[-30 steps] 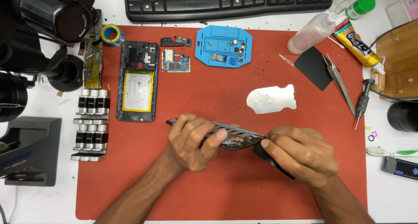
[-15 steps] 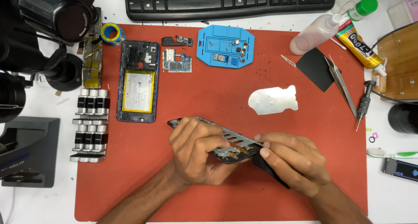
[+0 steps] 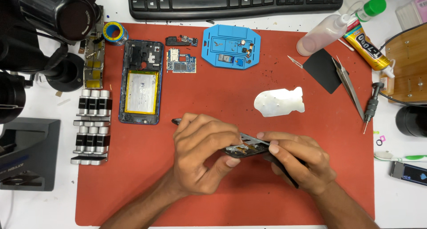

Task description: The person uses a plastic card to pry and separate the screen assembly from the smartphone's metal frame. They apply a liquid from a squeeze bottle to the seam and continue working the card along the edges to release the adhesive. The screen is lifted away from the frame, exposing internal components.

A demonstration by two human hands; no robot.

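While my left hand curls its fingers tight around the thin black phone frame, my right hand pinches its other end, just above the red work mat on the white table, below a black keyboard.

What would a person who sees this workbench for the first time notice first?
First come the two bare hands at the lower middle of the red rubber work mat: the left hand and the right hand together hold a thin dark phone panel just above the mat. At the upper left lies an opened blue-framed phone body with a silver battery. A bright blue plastic parts tray sits at the top centre.
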